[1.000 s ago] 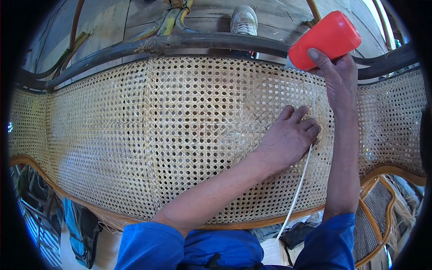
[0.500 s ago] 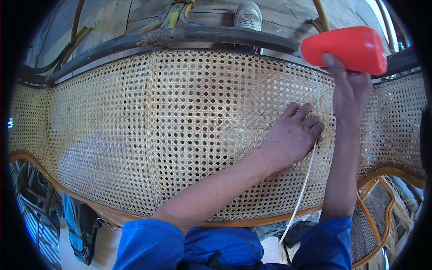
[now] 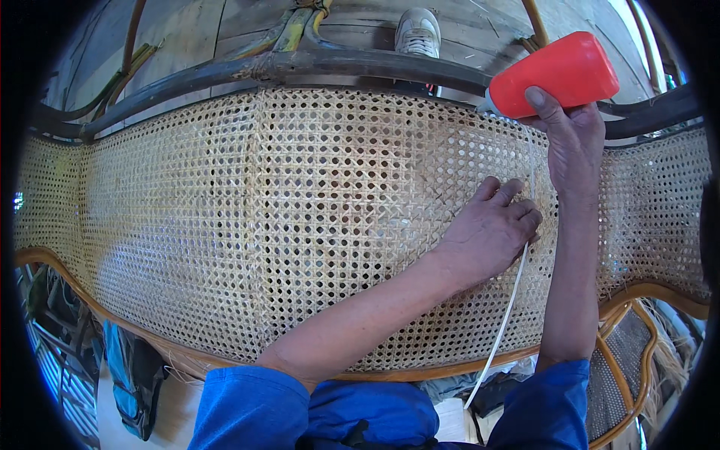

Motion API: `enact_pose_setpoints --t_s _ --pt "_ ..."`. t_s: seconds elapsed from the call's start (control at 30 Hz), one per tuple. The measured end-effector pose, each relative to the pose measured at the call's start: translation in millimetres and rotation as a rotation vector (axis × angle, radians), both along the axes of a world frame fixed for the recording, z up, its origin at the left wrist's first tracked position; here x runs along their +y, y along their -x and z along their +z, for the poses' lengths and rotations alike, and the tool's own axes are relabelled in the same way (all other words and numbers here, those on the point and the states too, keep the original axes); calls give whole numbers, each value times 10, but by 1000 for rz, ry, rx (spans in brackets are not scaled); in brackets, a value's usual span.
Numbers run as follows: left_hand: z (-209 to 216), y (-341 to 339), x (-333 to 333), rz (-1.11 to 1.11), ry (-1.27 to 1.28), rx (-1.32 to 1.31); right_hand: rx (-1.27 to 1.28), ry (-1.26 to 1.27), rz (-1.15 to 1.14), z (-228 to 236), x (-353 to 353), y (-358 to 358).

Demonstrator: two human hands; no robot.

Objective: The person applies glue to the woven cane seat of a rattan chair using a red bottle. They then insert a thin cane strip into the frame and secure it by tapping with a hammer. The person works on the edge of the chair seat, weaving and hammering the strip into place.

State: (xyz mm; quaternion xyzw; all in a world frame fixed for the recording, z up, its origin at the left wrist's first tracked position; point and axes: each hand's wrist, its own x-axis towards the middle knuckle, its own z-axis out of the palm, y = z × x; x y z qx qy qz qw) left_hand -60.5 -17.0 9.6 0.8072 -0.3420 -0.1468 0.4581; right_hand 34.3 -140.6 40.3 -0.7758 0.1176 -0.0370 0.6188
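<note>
Clamps tilted bottle (image 3: 559, 73) in right hand (image 3: 574, 142) and closes left hand (image 3: 493, 229) on strip (image 3: 509, 307), presumably to steady it against cane (image 3: 322, 191).

The left hand (image 3: 495, 234) is on the panel (image 3: 322, 202), bottle (image 3: 570, 71) beyond.

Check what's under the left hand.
Woven cane panel shows around the left hand; a pale strip emerges from beneath it toward the person. Whatever lies directly under the hand is covered.
</note>
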Motion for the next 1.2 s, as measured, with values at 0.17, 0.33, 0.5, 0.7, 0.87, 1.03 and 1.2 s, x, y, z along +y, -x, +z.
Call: enact_pose_setpoints --t_s 0.17,0.33,0.5,0.7,0.87,1.03,1.2 --pt "-2 5 -3 6 -4 -12 44 80 19 12 6 -13" --pt "-6 3 -1 17 12 -24 64 139 73 51 44 -49" --pt "-4 -5 -1 4 16 -20 58 308 205 94 32 -163" --pt "-5 2 -9 21 5 -42 -76 -152 127 23 -11 -95" --pt "-6 2 -10 4 -6 -39 -124 -175 30 52 -95 -32" --pt "-2 -1 -6 3 -1 -12 14 -125 50 -3 -52 -40" --pt "0 -4 1 2 6 -4 33 -103 56 -57 -16 -59"
